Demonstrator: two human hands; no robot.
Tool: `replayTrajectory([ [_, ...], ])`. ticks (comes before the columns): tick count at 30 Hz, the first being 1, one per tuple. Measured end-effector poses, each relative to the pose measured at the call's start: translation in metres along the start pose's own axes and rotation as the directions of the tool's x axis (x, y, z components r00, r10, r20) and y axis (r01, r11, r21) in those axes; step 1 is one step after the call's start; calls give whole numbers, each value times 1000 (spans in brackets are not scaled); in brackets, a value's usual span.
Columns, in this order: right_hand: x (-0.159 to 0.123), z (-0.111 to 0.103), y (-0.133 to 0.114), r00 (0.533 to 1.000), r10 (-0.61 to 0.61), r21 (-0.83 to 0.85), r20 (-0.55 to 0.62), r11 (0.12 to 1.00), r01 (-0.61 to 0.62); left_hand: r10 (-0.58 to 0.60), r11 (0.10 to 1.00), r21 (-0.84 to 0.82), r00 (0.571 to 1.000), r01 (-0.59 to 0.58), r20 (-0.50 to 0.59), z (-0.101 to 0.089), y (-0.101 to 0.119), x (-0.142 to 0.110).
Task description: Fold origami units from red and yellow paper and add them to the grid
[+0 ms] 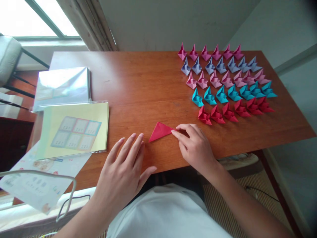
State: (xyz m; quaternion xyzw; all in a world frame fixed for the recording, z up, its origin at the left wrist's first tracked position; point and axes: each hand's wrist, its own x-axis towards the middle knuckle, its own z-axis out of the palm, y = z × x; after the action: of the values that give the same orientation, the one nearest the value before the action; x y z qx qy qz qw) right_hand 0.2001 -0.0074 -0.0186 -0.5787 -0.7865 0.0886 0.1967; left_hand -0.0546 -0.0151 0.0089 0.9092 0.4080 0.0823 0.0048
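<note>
A red sheet of origami paper [160, 131], folded into a triangle, lies flat on the wooden table [138, 89] in front of me. My right hand [195, 143] pinches its right corner between thumb and fingertips. Just left of the paper, my left hand [127, 162] hovers or rests near the tabletop with its fingers stretched and thumb apart, holding nothing. Whether its fingertips touch the wood I cannot tell.
Rows of folded paper figures stand at the back right: magenta, lavender [210, 67], pink, turquoise [222, 96] and red [229, 113]. On the left lie a yellow booklet [76, 112] in clear plastic, a shiny silver pack [63, 84] and a printed sheet [37, 178].
</note>
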Motion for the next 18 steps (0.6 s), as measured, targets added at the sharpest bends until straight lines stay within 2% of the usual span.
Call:
replayTrajectory([
  [4, 13, -1, 0, 998, 51, 118, -25, 992, -48, -125, 991, -53, 986, 120, -114, 0, 6, 22],
  [9, 27, 1, -6, 989, 144, 144, -23, 980, -139, -228, 973, -54, 971, 224, -73, 17, 9, 49],
  [12, 32, 5, -10, 986, 168, 143, -21, 976, -164, -253, 966, -74, 965, 248, -67, 23, 7, 53],
  [18, 37, 9, -10, 988, 155, 227, -22, 963, -146, -287, 945, -186, 955, 269, -75, 24, 5, 51],
])
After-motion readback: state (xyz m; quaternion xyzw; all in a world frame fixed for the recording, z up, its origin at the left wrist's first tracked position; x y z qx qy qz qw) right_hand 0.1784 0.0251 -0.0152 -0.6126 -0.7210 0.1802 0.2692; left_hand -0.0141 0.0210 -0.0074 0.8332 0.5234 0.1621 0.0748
